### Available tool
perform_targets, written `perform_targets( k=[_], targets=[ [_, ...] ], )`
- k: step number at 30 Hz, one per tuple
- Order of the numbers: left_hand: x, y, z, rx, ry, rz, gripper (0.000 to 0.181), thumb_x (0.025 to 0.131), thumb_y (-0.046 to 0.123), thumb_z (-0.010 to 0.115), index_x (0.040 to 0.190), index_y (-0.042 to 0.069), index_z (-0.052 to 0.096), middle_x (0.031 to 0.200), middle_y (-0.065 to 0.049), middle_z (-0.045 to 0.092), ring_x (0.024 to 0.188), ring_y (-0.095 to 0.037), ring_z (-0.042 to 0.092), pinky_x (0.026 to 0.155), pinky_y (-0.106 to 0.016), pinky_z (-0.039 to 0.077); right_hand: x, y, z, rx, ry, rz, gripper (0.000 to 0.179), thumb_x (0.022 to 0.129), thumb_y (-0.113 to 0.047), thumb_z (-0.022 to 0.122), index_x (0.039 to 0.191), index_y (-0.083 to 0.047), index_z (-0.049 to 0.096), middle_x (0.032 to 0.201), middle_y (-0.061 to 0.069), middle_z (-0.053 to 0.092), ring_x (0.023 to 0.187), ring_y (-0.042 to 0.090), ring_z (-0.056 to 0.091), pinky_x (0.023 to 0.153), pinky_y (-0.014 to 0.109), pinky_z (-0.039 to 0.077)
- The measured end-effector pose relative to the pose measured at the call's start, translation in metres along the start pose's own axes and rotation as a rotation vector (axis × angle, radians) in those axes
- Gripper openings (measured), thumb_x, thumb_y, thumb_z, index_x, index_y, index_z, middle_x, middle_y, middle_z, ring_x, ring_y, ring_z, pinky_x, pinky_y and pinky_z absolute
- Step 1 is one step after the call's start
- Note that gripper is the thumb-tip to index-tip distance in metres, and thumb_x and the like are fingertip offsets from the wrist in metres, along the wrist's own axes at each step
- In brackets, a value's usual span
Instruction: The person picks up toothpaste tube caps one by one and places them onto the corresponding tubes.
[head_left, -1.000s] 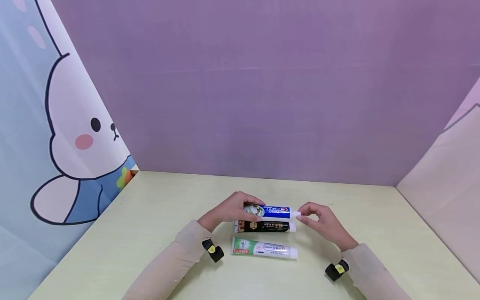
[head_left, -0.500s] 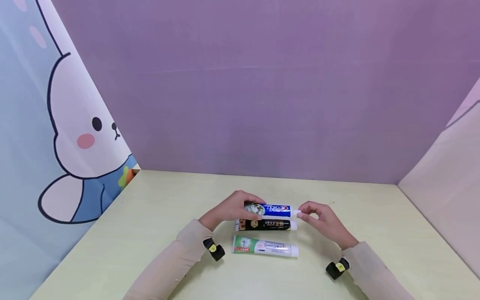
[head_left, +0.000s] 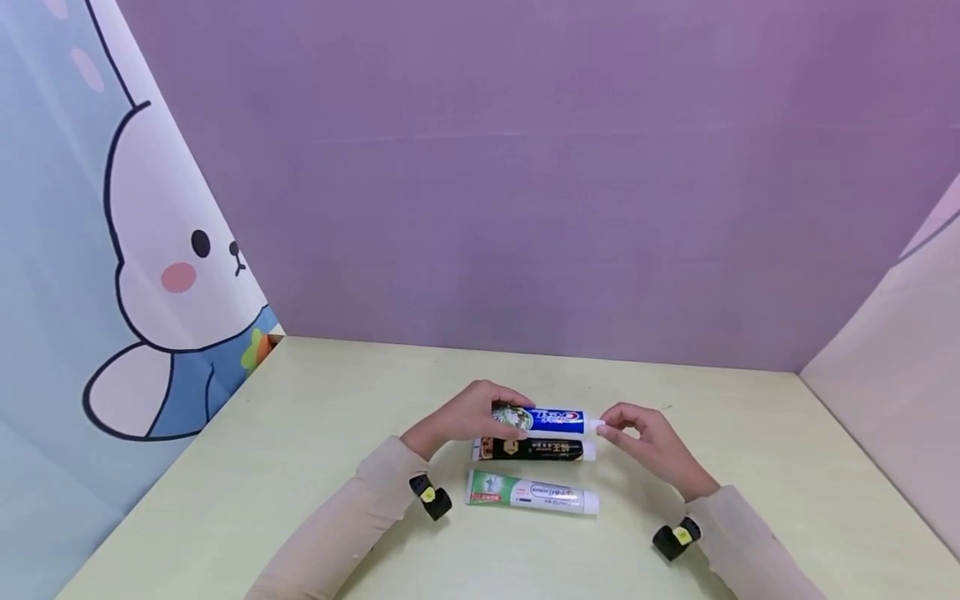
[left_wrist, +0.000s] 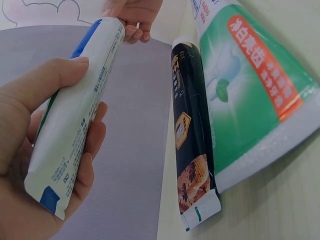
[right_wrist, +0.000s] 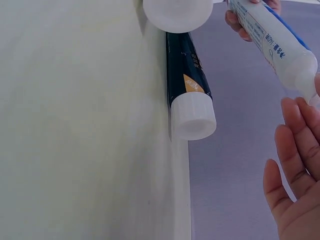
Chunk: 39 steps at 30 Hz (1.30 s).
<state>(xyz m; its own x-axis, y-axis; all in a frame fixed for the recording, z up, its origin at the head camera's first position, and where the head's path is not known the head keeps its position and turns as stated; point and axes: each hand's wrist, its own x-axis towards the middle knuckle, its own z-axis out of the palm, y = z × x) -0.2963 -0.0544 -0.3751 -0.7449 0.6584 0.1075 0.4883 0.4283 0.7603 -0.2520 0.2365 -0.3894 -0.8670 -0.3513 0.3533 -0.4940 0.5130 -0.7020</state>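
My left hand [head_left: 474, 414] grips a blue and white toothpaste tube [head_left: 558, 421] around its crimped end, thumb along the near side. In the left wrist view the white side of the toothpaste tube [left_wrist: 75, 115] shows, with the fingers curled beneath. At the tube's other end, my right hand [head_left: 651, 440] pinches the small white tip between thumb and fingers; in the right wrist view that tip [right_wrist: 306, 85] is partly covered by the thumb and fingertips. Just nearer than the held tube lies a black toothpaste tube [head_left: 543, 450] with a white cap.
A green and white toothpaste tube [head_left: 536, 494] lies on the pale table [head_left: 337, 517], closest to the person, its white cap to the right. Behind the table stands a purple backdrop [head_left: 525, 208]. A cartoon-print cloth [head_left: 150, 292] hangs at the left.
The head view has shifted slightly, so the scene sits a little further right. Both hands keep their hold on the blue and white toothpaste tube; the other tubes lie as before.
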Motion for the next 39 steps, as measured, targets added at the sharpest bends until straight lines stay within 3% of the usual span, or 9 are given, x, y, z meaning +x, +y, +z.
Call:
perform_targets(
  k=[8,14,21,29,39],
  targets=[
    [0.001,-0.005,-0.004,0.009,0.027,0.008,0.041,0.079,0.023,0.077,0.117,0.013,0.067,0.112,0.002,0.067,0.094,-0.006,0.060,0.082,-0.024,0.048,0.000,-0.026,-0.010,0.022,0.017,-0.032,0.010,0.091,-0.002,0.058,0.098,0.004,0.062,0.094,0.016,0.066,0.084,0.002,0.056,0.075,0.024,0.048],
    [0.003,-0.010,-0.011,0.004,0.056,0.016,0.041,0.080,0.022,0.076,0.118,0.012,0.066,0.111,0.001,0.067,0.090,-0.007,0.060,0.080,-0.024,0.049,0.003,-0.009,-0.011,0.041,0.040,-0.038,0.011,0.093,-0.001,0.055,0.100,0.004,0.062,0.096,0.018,0.066,0.087,0.004,0.058,0.079,0.020,0.047],
    [0.008,-0.020,-0.014,0.010,0.068,0.038,0.041,0.081,0.023,0.075,0.119,0.010,0.065,0.111,0.000,0.067,0.090,-0.008,0.060,0.078,-0.025,0.049,0.003,0.016,-0.008,0.052,0.054,-0.030,0.012,0.093,-0.004,0.057,0.102,0.000,0.063,0.098,0.011,0.067,0.089,0.001,0.058,0.080,0.018,0.046],
    [0.018,-0.027,-0.014,0.019,0.077,0.026,0.040,0.081,0.022,0.075,0.119,0.011,0.066,0.112,0.000,0.067,0.090,-0.009,0.059,0.078,-0.024,0.049,0.003,0.020,-0.013,0.102,0.085,-0.069,0.012,0.093,-0.004,0.056,0.101,0.001,0.063,0.096,0.013,0.066,0.088,0.010,0.060,0.077,0.018,0.045],
    [0.038,-0.029,-0.014,0.053,0.054,-0.004,0.042,0.082,0.022,0.074,0.121,0.010,0.064,0.113,0.000,0.066,0.096,-0.009,0.058,0.085,-0.028,0.048,0.007,0.024,-0.021,0.042,0.099,-0.029,0.010,0.091,-0.006,0.061,0.100,-0.006,0.065,0.098,0.007,0.067,0.087,0.001,0.057,0.078,0.020,0.046]
  ],
)
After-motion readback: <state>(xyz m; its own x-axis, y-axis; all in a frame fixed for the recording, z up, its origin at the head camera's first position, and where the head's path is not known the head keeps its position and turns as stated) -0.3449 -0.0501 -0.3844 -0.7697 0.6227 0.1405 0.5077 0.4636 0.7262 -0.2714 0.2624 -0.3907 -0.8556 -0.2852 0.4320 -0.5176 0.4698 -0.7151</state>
